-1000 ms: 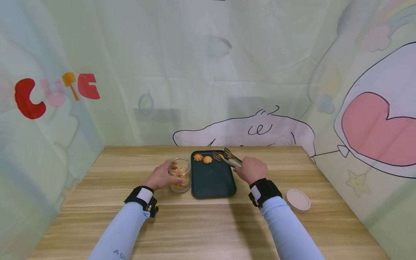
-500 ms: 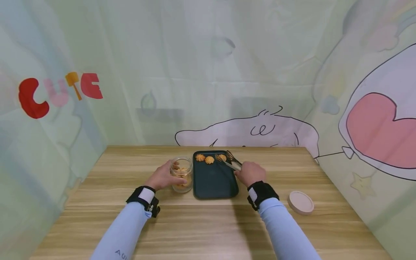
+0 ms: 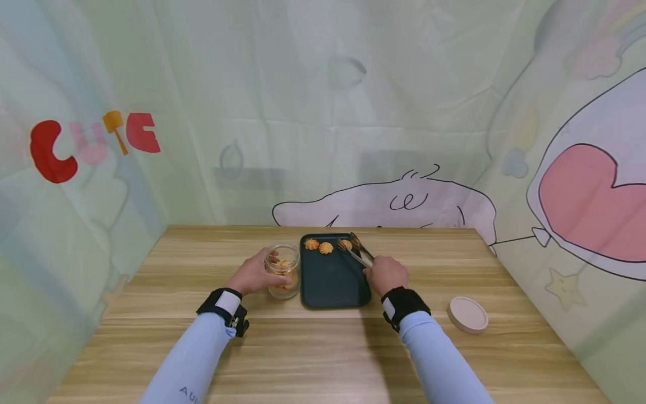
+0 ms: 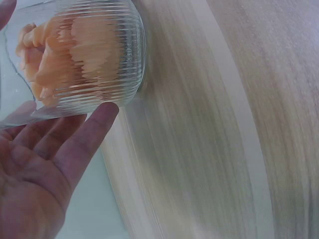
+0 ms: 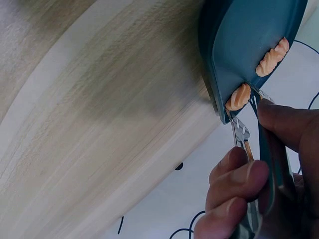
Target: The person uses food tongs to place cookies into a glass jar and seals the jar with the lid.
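My left hand [image 3: 254, 274] grips the side of a ribbed glass jar [image 3: 282, 287] standing left of the tray; orange-brown cookies [image 4: 75, 52] lie inside it. My right hand [image 3: 388, 274] holds metal tongs [image 3: 361, 259] over the far right corner of the dark blue tray [image 3: 333, 289]. In the right wrist view, the tong tips lie on either side of a swirled cookie [image 5: 238, 97] on the tray; whether they touch it I cannot tell. Two more cookies, one on the left [image 3: 311, 244] and one beside it [image 3: 326, 248], sit along the tray's far edge.
A round pale pink lid [image 3: 467, 315] lies on the wooden table [image 3: 323, 359], to the right of my right forearm. A printed cloth backdrop [image 3: 323, 112] rises behind the table and along both sides.
The tongs have come down around the far right cookie, and my right hand has moved slightly nearer to me. The head view has shifted a little. My left hand keeps its grip on the jar.
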{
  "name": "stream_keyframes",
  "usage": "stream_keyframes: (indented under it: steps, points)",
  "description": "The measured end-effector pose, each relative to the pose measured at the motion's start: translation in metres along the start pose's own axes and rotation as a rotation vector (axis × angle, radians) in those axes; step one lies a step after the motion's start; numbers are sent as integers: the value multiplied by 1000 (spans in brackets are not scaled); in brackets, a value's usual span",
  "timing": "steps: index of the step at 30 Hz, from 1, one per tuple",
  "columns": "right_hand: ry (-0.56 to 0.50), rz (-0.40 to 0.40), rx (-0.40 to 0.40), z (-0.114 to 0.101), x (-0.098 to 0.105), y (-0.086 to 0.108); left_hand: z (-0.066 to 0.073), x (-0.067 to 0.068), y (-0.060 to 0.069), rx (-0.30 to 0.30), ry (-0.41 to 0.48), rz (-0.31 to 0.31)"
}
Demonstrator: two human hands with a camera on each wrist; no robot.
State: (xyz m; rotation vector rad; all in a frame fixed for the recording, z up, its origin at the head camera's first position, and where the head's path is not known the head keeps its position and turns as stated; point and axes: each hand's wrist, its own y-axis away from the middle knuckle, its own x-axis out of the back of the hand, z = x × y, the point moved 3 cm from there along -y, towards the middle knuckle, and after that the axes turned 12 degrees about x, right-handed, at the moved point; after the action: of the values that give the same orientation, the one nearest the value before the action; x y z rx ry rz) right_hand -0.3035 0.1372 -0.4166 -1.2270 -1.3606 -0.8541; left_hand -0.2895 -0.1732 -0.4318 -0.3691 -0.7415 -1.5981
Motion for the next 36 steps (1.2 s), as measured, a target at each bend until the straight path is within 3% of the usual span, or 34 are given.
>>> stream_keyframes:
  steps: [8, 22, 36]
  points:
    - [11, 28, 21, -5, 2, 10, 0, 1, 2, -2, -7, -8]
    - [41, 155, 60, -15, -1, 38, 1, 1, 2, -6, -3, 1]
    - [-17, 156, 24, -11, -4, 50, 0, 1, 2, -4, -3, -6]
